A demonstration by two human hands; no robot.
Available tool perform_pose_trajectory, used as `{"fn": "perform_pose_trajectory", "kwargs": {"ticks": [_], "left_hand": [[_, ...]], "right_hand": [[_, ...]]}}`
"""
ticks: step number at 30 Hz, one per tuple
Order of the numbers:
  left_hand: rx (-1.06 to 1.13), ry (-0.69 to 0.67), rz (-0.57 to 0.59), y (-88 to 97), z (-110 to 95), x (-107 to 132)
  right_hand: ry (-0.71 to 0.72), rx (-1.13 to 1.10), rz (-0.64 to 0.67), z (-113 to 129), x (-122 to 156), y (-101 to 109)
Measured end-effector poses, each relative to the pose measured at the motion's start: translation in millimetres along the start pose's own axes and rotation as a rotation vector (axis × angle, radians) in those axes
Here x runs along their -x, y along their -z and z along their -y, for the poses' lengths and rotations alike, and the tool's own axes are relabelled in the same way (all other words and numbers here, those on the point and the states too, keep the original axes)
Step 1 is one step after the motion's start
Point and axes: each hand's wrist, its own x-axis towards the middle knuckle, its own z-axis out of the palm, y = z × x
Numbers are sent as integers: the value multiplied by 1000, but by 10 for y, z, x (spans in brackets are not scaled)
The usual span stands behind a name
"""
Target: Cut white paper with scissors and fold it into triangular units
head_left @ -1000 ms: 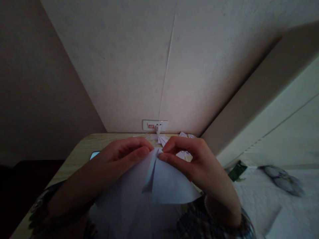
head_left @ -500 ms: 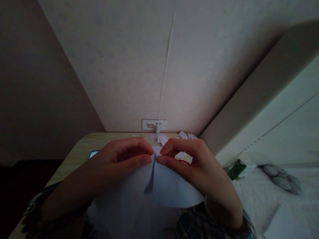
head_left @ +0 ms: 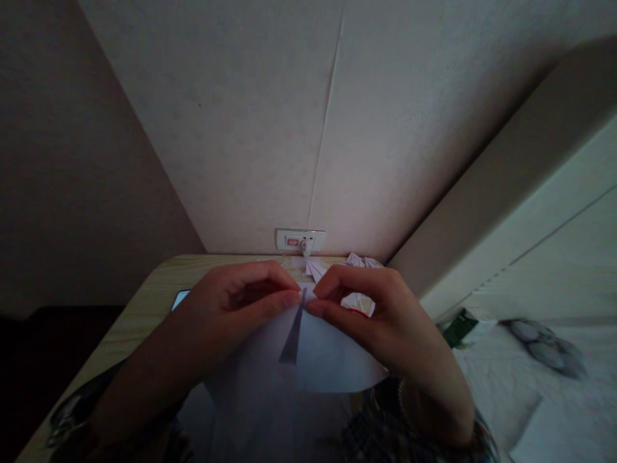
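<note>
Between my hands is a white sheet of paper (head_left: 337,360), partly folded, with a narrow tapering fold down its middle that comes to a point at the top. My left hand (head_left: 255,296) pinches its top edge just left of that point. On the other side, my right hand (head_left: 357,296) pinches the same edge between thumb and index finger. The lower part of the sheet hangs toward me, and its far side is hidden. Behind my hands, folded white paper pieces (head_left: 315,270) lie on the wooden table (head_left: 168,273).
A wall socket (head_left: 299,240) with a white plug sits just above the table's back edge. Part of a phone (head_left: 180,298) shows beside my left wrist. A red curved thing (head_left: 357,312) lies behind my right hand. At right, a green box (head_left: 460,328) rests on white bedding (head_left: 486,379).
The middle fold lies flatter and reads as a clean narrow triangle. Both hands keep their pinch and have shifted very slightly. The view has moved a little.
</note>
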Motion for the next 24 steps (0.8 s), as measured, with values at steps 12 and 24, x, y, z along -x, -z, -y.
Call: {"fn": "perform_pose_trajectory", "kwargs": {"ticks": [12,24], "left_hand": [[-25,24,-82,-37,-43,32],[-124,-49,-133,-83,-32,30]], "right_hand": [[-24,-46,-54,7,-9,-9],[-23,-31,-82,4,-11,-15]]}}
